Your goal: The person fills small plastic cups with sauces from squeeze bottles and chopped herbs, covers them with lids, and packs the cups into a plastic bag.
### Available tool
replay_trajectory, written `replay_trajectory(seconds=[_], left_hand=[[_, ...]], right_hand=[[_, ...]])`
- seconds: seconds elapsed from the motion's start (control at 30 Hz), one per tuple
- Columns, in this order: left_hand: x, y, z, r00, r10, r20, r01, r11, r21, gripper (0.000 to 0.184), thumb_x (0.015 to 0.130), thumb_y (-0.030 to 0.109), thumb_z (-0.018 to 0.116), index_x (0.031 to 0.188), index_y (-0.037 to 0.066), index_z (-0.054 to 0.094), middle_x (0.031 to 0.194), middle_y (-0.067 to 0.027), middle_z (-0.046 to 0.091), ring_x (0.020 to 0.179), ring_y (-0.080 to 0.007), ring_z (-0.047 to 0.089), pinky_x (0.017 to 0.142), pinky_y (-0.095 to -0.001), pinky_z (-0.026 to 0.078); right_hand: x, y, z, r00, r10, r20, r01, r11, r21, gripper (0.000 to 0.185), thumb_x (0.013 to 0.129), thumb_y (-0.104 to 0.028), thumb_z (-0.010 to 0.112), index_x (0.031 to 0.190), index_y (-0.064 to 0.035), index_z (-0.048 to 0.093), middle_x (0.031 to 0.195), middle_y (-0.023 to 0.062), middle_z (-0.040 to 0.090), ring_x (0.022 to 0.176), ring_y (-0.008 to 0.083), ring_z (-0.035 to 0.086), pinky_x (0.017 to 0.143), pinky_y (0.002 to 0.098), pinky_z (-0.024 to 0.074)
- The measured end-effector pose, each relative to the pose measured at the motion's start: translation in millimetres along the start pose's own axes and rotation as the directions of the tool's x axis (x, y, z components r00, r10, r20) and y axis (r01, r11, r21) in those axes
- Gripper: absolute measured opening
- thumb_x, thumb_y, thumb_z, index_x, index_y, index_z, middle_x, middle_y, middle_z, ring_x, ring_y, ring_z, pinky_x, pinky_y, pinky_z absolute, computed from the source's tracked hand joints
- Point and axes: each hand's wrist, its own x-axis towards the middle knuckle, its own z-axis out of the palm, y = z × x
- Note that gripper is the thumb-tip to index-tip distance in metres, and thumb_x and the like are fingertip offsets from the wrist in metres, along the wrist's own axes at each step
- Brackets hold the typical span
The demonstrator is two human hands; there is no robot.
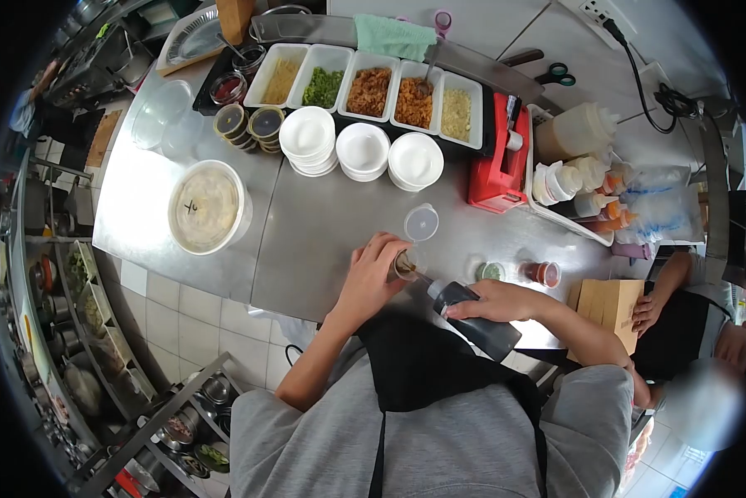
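My left hand (376, 272) is closed around a small clear sauce cup (407, 263) with some brown contents. Its round clear lid (422, 222) stands open on the far side. In my right hand (493, 300) is a dark squeeze bottle (482, 322), tilted with its pale nozzle pointing at the cup's mouth. Whether sauce is flowing is too small to tell. To the right on the steel table stand a small cup with green contents (491, 271) and a small cup with red contents (544, 274).
Stacked white bowls (363, 149) stand ahead, before white trays of chopped food (369, 85). A large lidded tub (210, 207) sits left. A red holder (501, 162) and a basket of squeeze bottles (568, 216) are right. Another person's hand (645, 314) touches a cardboard box (608, 307).
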Motion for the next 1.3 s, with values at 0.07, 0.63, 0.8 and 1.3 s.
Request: replay_trajectory(seconds=[0.07,0.63,0.8,1.3], left_hand=[[1,0,1,1.0,-0.001,0.005,0.001,1.0,-0.004,0.056,0.064,0.012,0.077,0.114,0.012,0.051,0.117,-0.006,0.051,0.116,-0.026,0.046,0.09,-0.0399,0.035],[2,0,6,0.999,0.019,0.037,-0.019,1.0,-0.007,0.055,0.064,0.012,0.077,0.112,0.011,0.05,0.116,-0.0065,0.051,0.116,-0.0262,0.046,0.092,-0.0412,0.034],[1,-1,8,0.999,0.017,0.036,-0.017,1.0,-0.006,0.055,0.064,0.011,0.077,0.112,0.01,0.05,0.116,-0.0066,0.052,0.116,-0.0262,0.046,0.092,-0.0411,0.034],[1,-2,9,0.998,-0.007,0.066,0.008,1.0,-0.012,0.054,0.065,0.01,0.076,0.112,0.01,0.05,0.118,-0.0072,0.05,0.117,-0.0266,0.045,0.093,-0.0406,0.033]], right_hand=[[4,9,1,0.999,0.035,0.037,-0.037,0.997,0.063,0.065,0.081,-0.059,0.056,0.114,-0.0031,0.055,0.086,0.0112,0.064,0.078,0.0193,0.061,0.071,0.0306,0.0472],[2,13,-4,0.976,0.198,0.096,-0.207,0.973,0.099,0.062,0.077,-0.061,0.059,0.098,-0.003,0.065,0.079,0.0058,0.064,0.066,0.0127,0.058,0.049,0.0268,0.043],[18,46,3,0.987,0.121,0.107,-0.135,0.982,0.136,0.065,0.075,-0.066,0.057,0.095,-0.0044,0.066,0.074,0.0041,0.061,0.061,0.0124,0.055,0.04,0.0275,0.0366],[8,31,-1,0.993,0.089,0.072,-0.093,0.994,0.055,0.067,0.076,-0.066,0.056,0.098,-0.0026,0.064,0.077,0.008,0.061,0.069,0.0168,0.058,0.055,0.0297,0.0443]])
